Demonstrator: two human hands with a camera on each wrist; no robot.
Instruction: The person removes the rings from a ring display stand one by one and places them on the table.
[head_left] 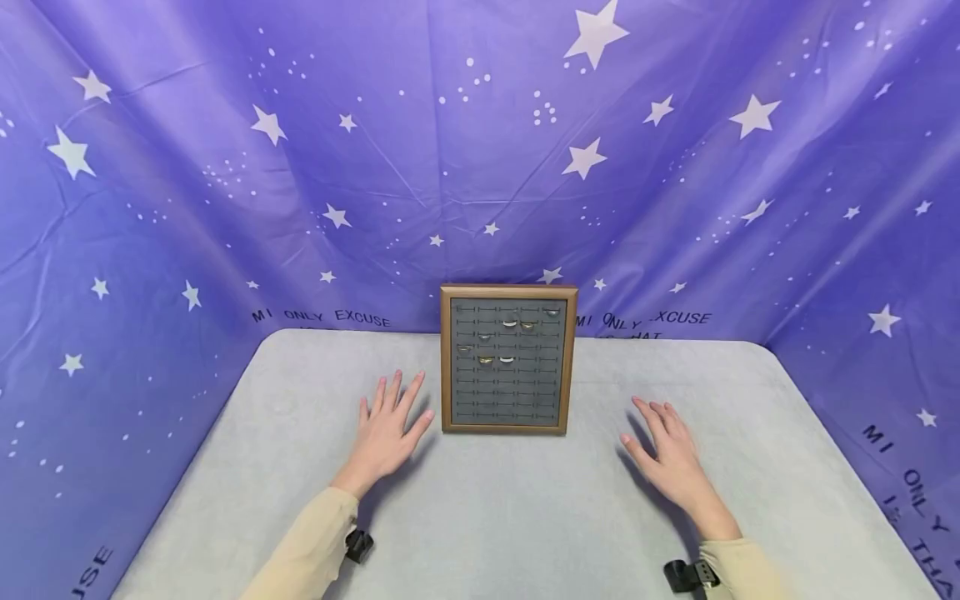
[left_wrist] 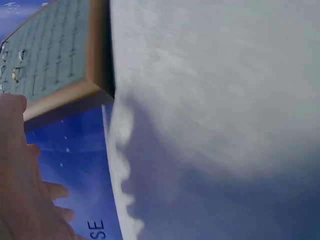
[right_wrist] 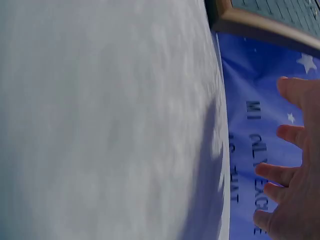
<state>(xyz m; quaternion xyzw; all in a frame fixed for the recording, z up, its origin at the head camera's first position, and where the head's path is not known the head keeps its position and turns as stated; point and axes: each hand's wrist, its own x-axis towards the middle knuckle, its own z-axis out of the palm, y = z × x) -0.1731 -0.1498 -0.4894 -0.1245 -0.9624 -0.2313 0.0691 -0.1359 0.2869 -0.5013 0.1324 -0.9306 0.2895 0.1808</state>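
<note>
A wood-framed ring display board (head_left: 506,392) stands upright on the table, its grey slotted panel facing me. Several rings, silver and gold in tone, sit in its upper and middle slots, among them a gold ring (left_wrist: 15,75) in the left wrist view. Left of the frame, my left hand (head_left: 386,437) is spread over the table with nothing in it, the thumb nearest the frame. My right hand (head_left: 671,467) is held farther off on the right side, fingers extended and empty. Both cast shadows on the cloth.
A pale grey cloth covers the table (head_left: 495,517). Close behind its far edge hangs a purple-blue curtain (head_left: 420,167) with white stars and printed words, which also runs along both sides. Black wrist cameras (head_left: 360,546) are strapped at the cuffs.
</note>
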